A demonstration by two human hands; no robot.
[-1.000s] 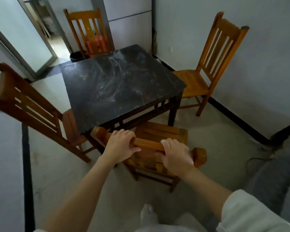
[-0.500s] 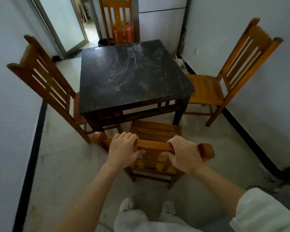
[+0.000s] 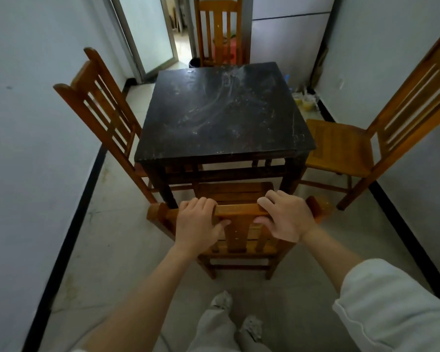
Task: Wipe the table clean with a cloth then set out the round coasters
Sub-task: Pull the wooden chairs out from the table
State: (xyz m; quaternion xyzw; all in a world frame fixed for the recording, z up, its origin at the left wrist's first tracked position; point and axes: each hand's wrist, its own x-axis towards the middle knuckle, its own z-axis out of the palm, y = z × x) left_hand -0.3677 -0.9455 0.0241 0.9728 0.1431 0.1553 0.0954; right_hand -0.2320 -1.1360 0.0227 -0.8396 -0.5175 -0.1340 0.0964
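Well, both hands, left hand [image 3: 198, 224] and right hand [image 3: 285, 216], grip the near chair's top rail [image 3: 239, 209]; its seat hides under the dusty black table [image 3: 221, 113] at center frame.

Four wooden chairs [image 3: 235, 229], one dark table [image 3: 224, 113], two hands [image 3: 198, 224].

A white sleeve [image 3: 391, 308] pushed up, pale grey trousers [image 3: 214, 329], and scuffed white shoes [image 3: 221, 301].
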